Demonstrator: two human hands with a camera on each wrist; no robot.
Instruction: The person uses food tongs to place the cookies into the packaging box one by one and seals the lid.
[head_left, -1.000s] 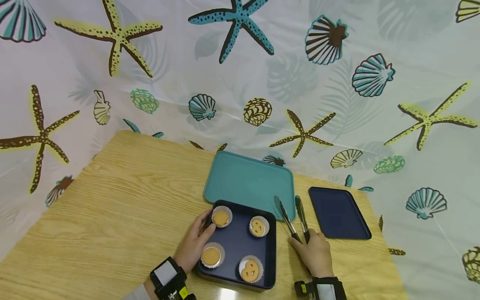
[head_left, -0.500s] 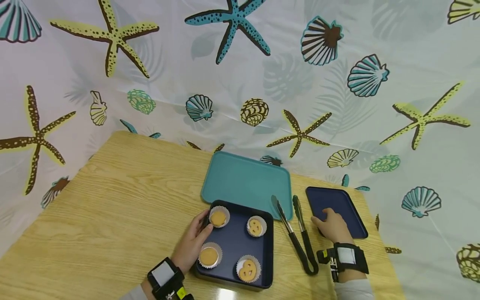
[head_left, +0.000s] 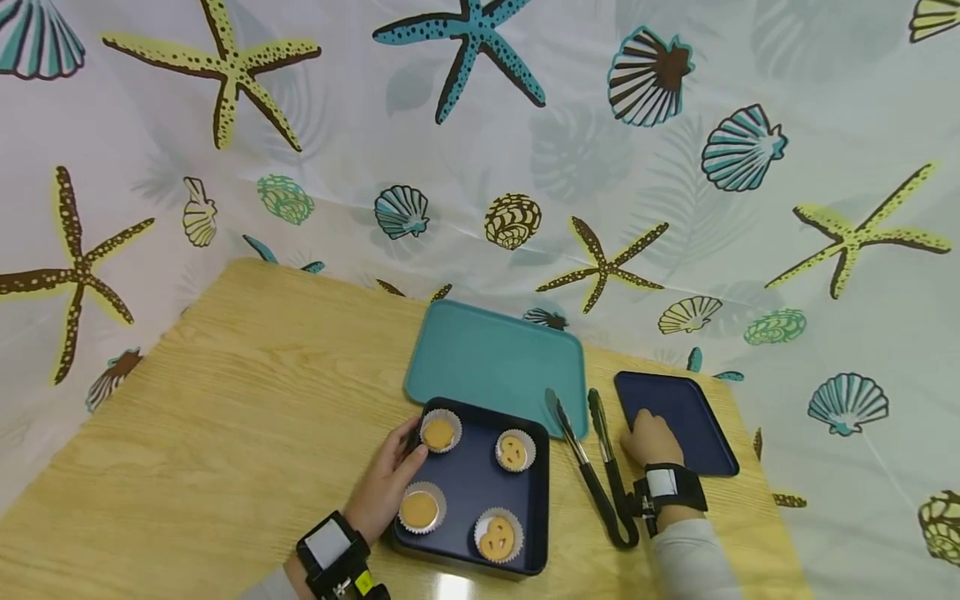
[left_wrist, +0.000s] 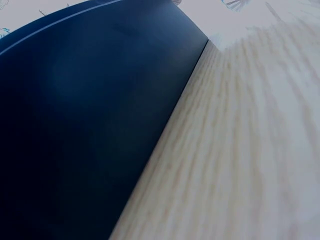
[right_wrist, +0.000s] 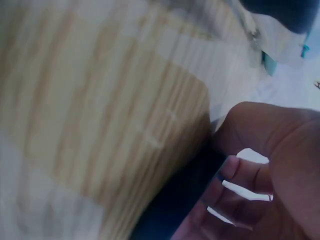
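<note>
A square, deep navy baking pan holds two round cookies and two pretzel-shaped cookies, each in a paper cup, such as the pretzel-shaped cookie at front right. My left hand grips the pan's left wall, thumb over the rim. In the left wrist view the pan's dark wall fills the left side. At the left edge of the small navy tray, my right hand pinches the rim. The right wrist view shows that dark rim between thumb and fingers.
Black-handled tongs lie spread between the pan and my right hand, their tips overlapping a teal tray behind the pan. A wooden table carries everything. A curtain printed with starfish and shells hangs behind it.
My right hand has let go of the tongs, leaving them on the table, and moved right to the small navy tray's left edge. The left hand has stayed on the pan.
</note>
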